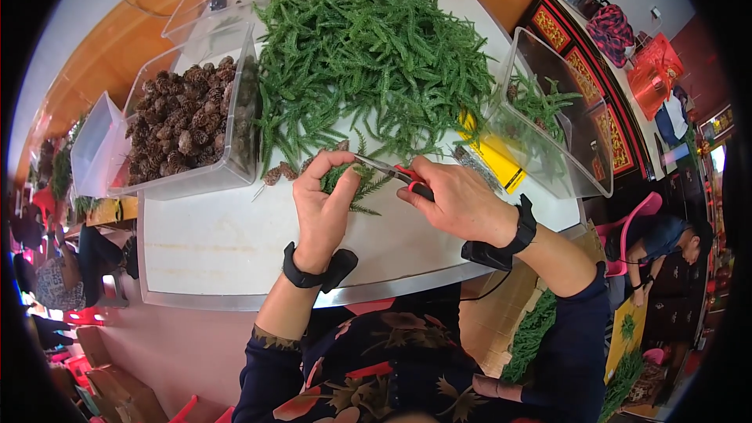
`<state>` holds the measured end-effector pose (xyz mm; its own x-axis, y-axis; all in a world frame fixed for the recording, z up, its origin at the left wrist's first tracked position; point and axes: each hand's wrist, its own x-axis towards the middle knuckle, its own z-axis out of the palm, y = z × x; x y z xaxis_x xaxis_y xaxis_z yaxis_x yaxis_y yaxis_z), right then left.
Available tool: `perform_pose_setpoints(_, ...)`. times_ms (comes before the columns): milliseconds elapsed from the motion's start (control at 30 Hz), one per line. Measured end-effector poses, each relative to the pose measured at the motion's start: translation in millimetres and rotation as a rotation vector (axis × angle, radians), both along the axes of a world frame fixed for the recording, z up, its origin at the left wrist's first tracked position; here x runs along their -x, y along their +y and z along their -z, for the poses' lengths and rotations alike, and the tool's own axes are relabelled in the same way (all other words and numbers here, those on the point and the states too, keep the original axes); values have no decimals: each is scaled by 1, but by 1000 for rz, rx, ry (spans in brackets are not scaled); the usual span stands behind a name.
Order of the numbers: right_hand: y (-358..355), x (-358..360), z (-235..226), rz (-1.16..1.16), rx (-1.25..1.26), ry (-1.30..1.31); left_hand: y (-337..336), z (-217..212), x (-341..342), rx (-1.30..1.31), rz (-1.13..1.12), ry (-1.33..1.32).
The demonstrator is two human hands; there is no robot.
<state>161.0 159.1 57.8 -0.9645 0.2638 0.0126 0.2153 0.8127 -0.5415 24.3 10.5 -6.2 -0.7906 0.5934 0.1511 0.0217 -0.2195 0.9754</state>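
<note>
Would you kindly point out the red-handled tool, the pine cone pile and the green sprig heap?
Red-handled tool [406,174], head view: red part of its handle.
Pine cone pile [185,121], head view: its middle.
Green sprig heap [372,51], head view: its middle.

Green sprig: needle-leaved, several fronds, partly hidden by the left hand, which pinches it between thumb and forefinger; visible tips fan out upward and to the right.
Pliers: slim metal nose, red-and-black handles; held in the right hand, slanting, nose pointing left near the left forefinger.
Plier tips: too small to read.
</note>
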Motion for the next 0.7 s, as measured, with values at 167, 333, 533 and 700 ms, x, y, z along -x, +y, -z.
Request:
perform_pose_setpoints(167, -2, 2, -4, 10, 61, -88, 2, -2, -1, -24, -17, -39)
perform_pose_setpoints(333, 2, 1, 2, 15, -113, -25, 2, -7, 0, 22, 28, -238)
perform_pose_setpoints(533, 7, 2, 2, 20, -247, -4, 3, 0, 3, 73, 24, -192)
perform_pose_setpoints(700, 4, -1, -4, 33, -118, 17, 5, 2, 3, 96, -34, -70)
